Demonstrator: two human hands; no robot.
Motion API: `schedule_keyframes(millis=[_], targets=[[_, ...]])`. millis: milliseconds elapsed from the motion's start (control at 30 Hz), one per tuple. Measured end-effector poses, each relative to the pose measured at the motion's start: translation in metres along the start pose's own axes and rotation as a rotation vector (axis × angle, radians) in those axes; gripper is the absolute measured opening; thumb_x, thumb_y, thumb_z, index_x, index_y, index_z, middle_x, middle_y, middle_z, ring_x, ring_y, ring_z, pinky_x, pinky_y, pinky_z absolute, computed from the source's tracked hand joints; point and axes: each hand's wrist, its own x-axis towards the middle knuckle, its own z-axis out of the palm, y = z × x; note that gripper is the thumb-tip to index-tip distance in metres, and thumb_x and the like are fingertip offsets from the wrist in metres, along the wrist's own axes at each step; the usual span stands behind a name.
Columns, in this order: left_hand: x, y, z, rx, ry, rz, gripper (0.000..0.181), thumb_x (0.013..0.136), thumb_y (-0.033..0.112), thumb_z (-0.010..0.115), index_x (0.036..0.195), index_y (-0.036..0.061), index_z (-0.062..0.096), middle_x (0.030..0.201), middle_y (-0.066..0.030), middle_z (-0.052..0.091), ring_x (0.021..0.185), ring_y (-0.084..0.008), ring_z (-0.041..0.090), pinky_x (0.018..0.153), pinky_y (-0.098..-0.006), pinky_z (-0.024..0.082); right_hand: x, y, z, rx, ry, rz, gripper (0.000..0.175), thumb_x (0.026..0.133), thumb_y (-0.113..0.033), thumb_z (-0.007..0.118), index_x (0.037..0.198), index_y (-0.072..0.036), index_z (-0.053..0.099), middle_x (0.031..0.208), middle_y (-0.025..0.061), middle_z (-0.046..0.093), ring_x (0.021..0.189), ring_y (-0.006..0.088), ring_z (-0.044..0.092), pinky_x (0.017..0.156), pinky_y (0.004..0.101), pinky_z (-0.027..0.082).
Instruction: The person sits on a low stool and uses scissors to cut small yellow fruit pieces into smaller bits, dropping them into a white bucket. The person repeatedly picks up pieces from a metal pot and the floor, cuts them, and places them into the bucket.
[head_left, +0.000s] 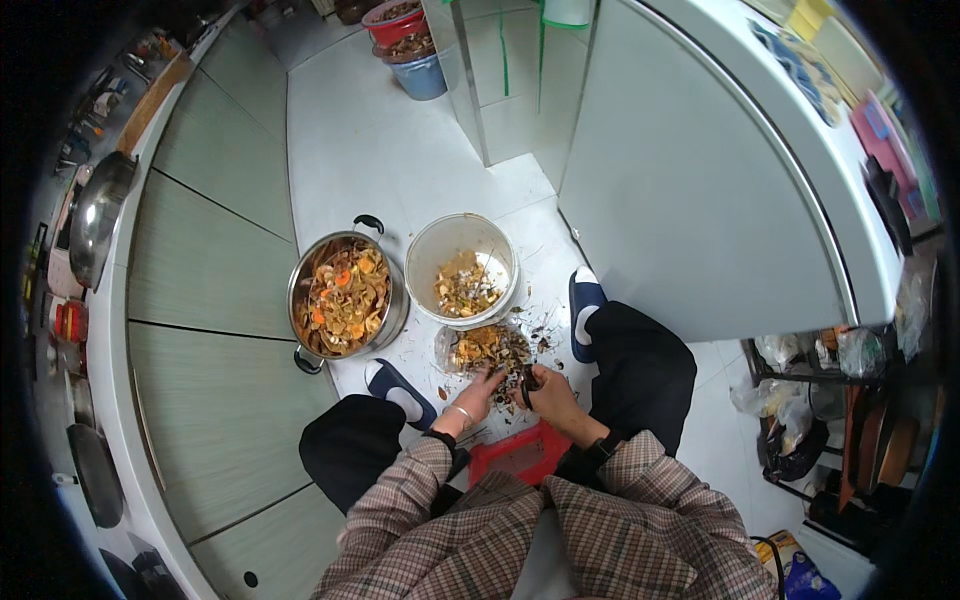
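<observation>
My right hand (553, 399) is closed on dark-handled scissors (529, 384), over scraps on the floor. My left hand (475, 399) reaches to the same pile, fingers extended; whether a small piece sits at its fingertips cannot be told. Beyond both hands, a clear plastic bag (445, 351) holds orange-brown pieces, perhaps mushrooms (480, 346), with dark trimmings (517, 349) beside them. A white plastic bucket (415, 262) stands behind the bag with some pale-yellow pieces inside. To its left, a two-handled steel pot (396, 300) is filled with brown and orange pieces.
Slippered feet stand either side of the pile. A red plastic stool or tray (551, 450) lies below my hands. Green cabinets (210, 262) line the left, a large pale appliance (697, 187) the right. A blue bucket (421, 79) is at the far end; a rack with bags (795, 375) stands lower right.
</observation>
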Motion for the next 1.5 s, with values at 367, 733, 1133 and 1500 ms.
schedule_keyframes(millis=[367,733,1133,1500], targets=[[0.171,-0.123,-0.125,-0.453,0.064,-0.225,0.021,0.087,0.015,0.057,0.103,0.003,0.065,0.087,-0.0145,0.067,0.074,-0.0226,0.064,0.067,-0.0326,0.05,0.019,-0.067,-0.009,0.371,0.002,0.327,0.028,0.08,-0.01,0.068,0.101,-0.001,0.051,0.094,0.0061,0.058,0.087,0.0156,0.058,0.078,0.0295,0.047],[0.33,-0.212,-0.041,0.152,-0.284,-0.148,0.019,0.085,0.013,0.055,0.097,0.0065,0.067,0.101,-0.0186,0.065,0.097,-0.0354,0.06,0.082,-0.0416,0.048,0.03,-0.158,-0.086,0.798,0.112,0.37,0.049,0.071,-0.018,0.079,0.107,-0.004,0.049,0.103,0.0083,0.055,0.093,0.0208,0.057,0.079,0.0355,0.048],[0.358,-0.227,0.019,0.296,-0.339,-0.341,0.026,0.083,0.024,0.06,0.096,0.0033,0.068,0.094,-0.0149,0.067,0.087,-0.0316,0.065,0.075,-0.0419,0.054,0.042,-0.129,-0.1,0.766,0.259,0.34,0.036,0.079,-0.01,0.07,0.105,-0.003,0.047,0.094,0.0106,0.058,0.085,0.0197,0.059,0.077,0.0318,0.048],[0.358,-0.177,0.002,0.128,-0.355,-0.596,0.031,0.087,0.028,0.056,0.104,0.0048,0.067,0.111,-0.014,0.064,0.104,-0.0282,0.062,0.083,-0.037,0.05,0.047,-0.139,-0.091,0.724,0.34,0.392,0.036,0.075,-0.01,0.071,0.102,-0.006,0.047,0.088,0.0073,0.051,0.077,0.0172,0.051,0.071,0.0296,0.043]])
